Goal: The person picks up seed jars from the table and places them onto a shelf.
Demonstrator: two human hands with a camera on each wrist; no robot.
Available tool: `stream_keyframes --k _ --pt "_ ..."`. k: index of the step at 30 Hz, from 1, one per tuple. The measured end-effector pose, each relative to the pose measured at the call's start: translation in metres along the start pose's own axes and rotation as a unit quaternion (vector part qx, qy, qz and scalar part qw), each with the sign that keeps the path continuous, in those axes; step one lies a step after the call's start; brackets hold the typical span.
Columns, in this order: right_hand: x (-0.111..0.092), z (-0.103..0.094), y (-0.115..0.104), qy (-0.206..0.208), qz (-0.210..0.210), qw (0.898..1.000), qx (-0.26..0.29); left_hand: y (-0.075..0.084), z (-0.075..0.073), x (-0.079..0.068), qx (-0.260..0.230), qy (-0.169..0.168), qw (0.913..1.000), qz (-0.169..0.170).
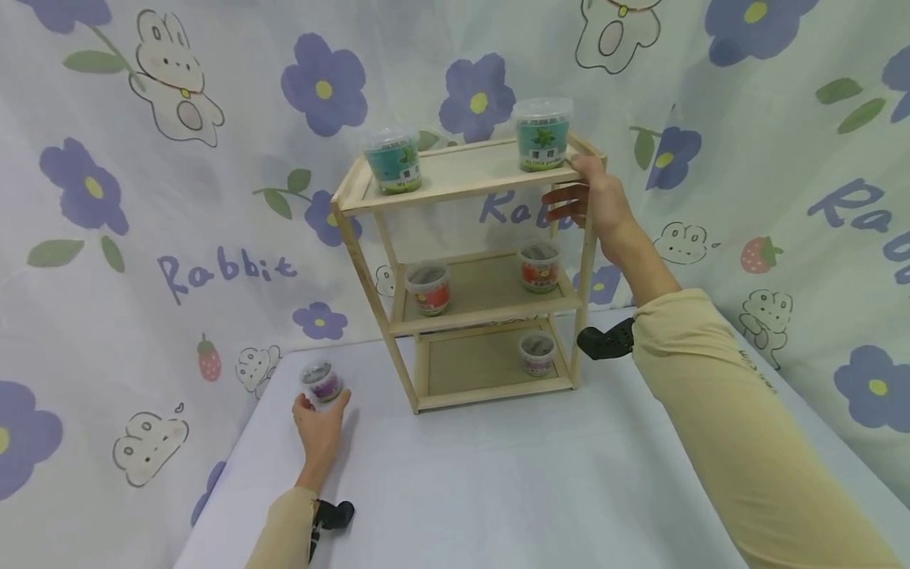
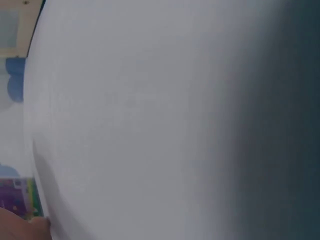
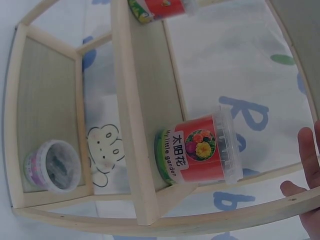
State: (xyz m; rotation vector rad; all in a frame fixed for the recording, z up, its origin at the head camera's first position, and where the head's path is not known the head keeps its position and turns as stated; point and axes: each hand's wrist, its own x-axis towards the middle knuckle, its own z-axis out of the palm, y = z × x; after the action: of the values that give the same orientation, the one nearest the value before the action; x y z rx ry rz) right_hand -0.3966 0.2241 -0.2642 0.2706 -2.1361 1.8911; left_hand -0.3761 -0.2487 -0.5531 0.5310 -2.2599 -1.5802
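Observation:
At the left of the head view, my left hand (image 1: 320,431) holds a small clear-lidded tub with a purple label (image 1: 325,385), thumb on its right and fingers on its left. Only part of the purple label (image 2: 14,197) shows in the left wrist view, above a bit of the hand. My right hand (image 1: 600,201) grips the top right corner of a three-tier wooden shelf (image 1: 469,187), thumb above the board and fingers beneath. Beside that thumb stands a teal-labelled tub (image 1: 543,136). In the right wrist view, fingers (image 3: 309,155) show behind the shelf's post.
Another teal-labelled tub (image 1: 394,163) stands on the top tier's left. Two red-labelled tubs, one left (image 1: 430,289) and one right (image 1: 539,267), sit on the middle tier. A purple-labelled tub (image 1: 537,353) is on the bottom tier's right. Printed curtains (image 1: 235,197) surround the white table (image 1: 483,482).

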Motion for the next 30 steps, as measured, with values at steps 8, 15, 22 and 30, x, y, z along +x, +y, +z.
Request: stream_keyframes --k 8,15,22,30 --pt "0.001 -0.005 0.000 0.007 0.004 1.000 -0.011 0.006 0.011 0.022 -0.019 0.010 0.9997 -0.008" --pt "0.003 0.000 0.001 0.005 0.007 1.000 -0.005 0.007 0.005 0.037 -0.028 0.021 0.9991 -0.026" --pt "0.004 0.002 0.000 0.010 0.013 1.000 -0.007 0.010 0.000 0.045 -0.027 0.018 0.9989 -0.032" --pt "0.004 0.001 0.002 0.009 0.012 1.000 -0.014 0.010 -0.001 0.047 0.003 0.011 0.9990 -0.042"
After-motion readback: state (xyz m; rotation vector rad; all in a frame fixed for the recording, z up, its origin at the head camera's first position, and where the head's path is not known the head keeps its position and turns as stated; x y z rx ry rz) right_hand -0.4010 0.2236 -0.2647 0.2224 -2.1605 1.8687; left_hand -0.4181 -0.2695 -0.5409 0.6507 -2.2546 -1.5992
